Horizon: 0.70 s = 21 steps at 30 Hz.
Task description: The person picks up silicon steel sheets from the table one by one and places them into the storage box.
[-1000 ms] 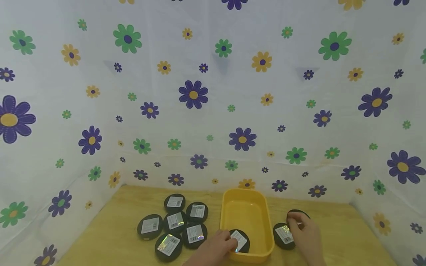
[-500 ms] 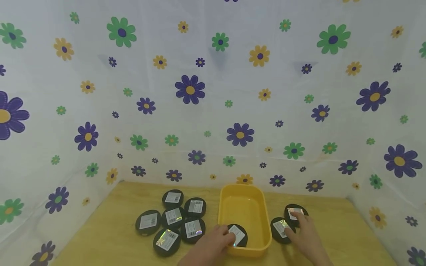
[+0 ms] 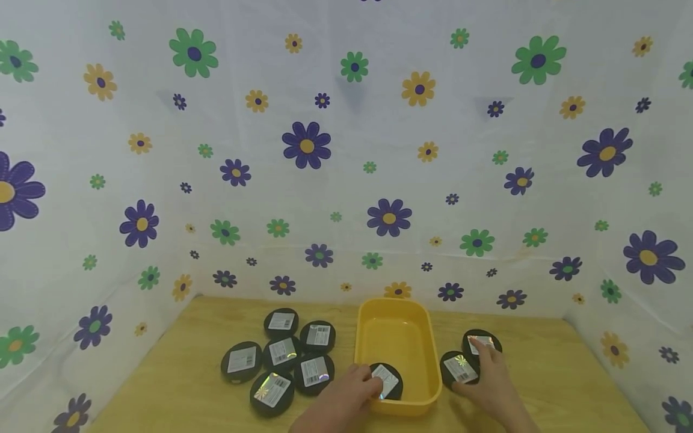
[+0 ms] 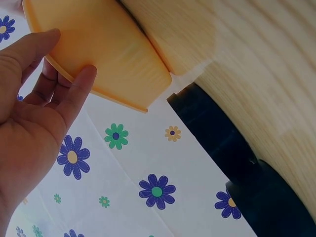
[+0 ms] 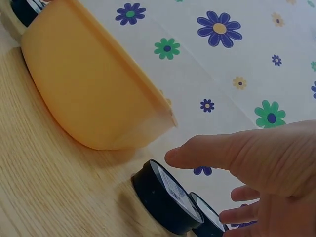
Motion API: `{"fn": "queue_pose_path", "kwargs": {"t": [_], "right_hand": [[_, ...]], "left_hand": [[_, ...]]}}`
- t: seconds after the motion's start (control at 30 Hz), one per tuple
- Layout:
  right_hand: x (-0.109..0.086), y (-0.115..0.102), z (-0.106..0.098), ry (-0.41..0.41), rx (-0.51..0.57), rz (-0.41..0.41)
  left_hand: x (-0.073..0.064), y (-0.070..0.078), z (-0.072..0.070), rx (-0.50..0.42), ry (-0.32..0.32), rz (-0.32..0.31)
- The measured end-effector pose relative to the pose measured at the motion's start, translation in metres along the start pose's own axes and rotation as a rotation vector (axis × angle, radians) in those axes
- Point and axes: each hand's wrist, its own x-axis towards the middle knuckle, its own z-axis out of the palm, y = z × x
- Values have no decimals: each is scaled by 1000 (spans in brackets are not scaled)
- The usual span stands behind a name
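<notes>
A yellow plastic tub [image 3: 395, 343] stands on the table with one flat round black disc [image 3: 391, 380] inside at its near end. My left hand [image 3: 346, 397] holds the tub's left rim; in the left wrist view the thumb [image 4: 47, 42] lies on its outer wall and some fingers pass behind the rim. To the right of the tub lie two more black discs, a nearer one [image 3: 456, 365] and a farther one [image 3: 479, 334], with white barcode labels. Over them is my right hand [image 3: 495, 385], thumb and fingers spread, gripping nothing.
Several black discs [image 3: 273, 394] with labels lie flat in a cluster left of the tub. Wood-look table [image 3: 557, 373] surface extends to the right. A white flowered cloth [image 3: 346, 192] hangs at the back and both sides.
My right hand has drawn back from the farther disc, its fingers and thumb spreading apart over both discs. The left hand keeps its place on the tub. The head view has shifted slightly.
</notes>
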Motion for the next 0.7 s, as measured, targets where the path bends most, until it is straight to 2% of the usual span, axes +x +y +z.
{"fn": "queue_pose_path", "kwargs": {"t": [0.33,0.7], "right_hand": [[1,-1,6,-27,-30,48],[3,3,19,-72,-8,65]], "left_hand": [[-1,0,4,20,58,41],[-2,3,-2,25,2,-16]]}}
